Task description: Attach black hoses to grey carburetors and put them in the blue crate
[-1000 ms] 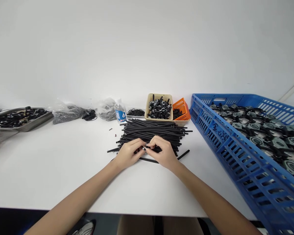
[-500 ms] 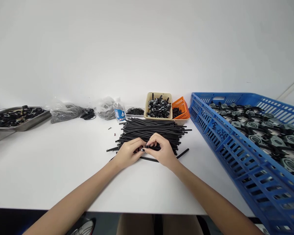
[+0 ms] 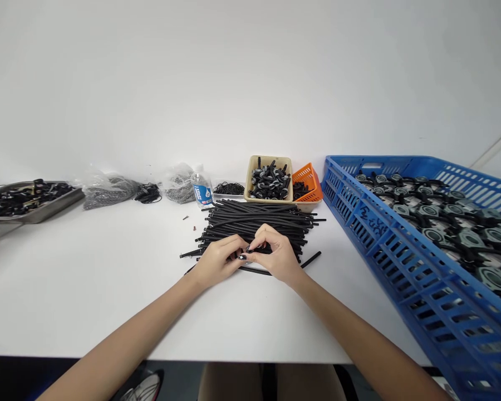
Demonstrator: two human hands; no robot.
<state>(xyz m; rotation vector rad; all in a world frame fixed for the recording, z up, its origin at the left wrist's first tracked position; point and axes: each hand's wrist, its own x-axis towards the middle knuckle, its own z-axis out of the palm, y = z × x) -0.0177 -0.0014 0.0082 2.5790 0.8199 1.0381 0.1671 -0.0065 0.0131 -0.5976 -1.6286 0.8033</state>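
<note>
Many tubes point(image 3: 256, 223) partly behind hands point(image 3: 219, 260) point(image 3: 278, 255)

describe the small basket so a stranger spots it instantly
The big blue crate stands at the right of the white table. By its far left corner, next to the cream tub, sits the orange basket with small black parts inside. Of these three containers, it alone is orange.

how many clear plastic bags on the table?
2. One clear bag is between the metal tray and the black bundle; the other bag is just left of the bottle. No others visible.
</note>
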